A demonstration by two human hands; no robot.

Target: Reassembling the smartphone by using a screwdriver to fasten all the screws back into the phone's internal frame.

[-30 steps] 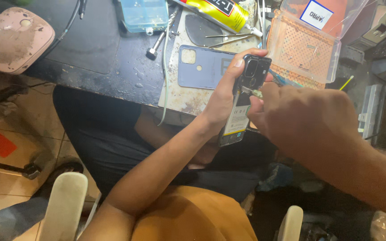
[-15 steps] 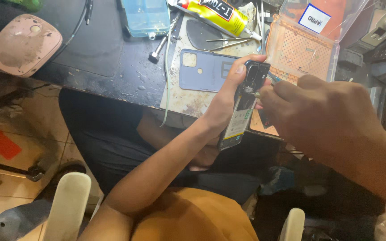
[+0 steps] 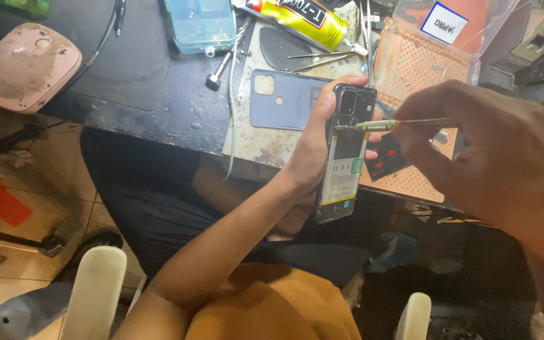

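**Tool tip now on the opened phone**

The black opened phone with its back removed [image 3: 344, 157] stands upright over the desk edge, gripped by the left hand [image 3: 313, 148]. A moment ago the right hand [image 3: 498, 157] covered it; now it has drawn back, pinching a slim metal-tipped screwdriver [image 3: 398, 123] whose tip meets the board below the camera block. Behind lie the blue-grey back cover [image 3: 281, 101], an orange parts tray with clear lid [image 3: 410, 69] holding tiny bits, and a closed pale-blue plastic box [image 3: 199, 25].

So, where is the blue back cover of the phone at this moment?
In the head view, the blue back cover lies flat on the worn mat, upper centre, just left of the left hand holding the opened phone.
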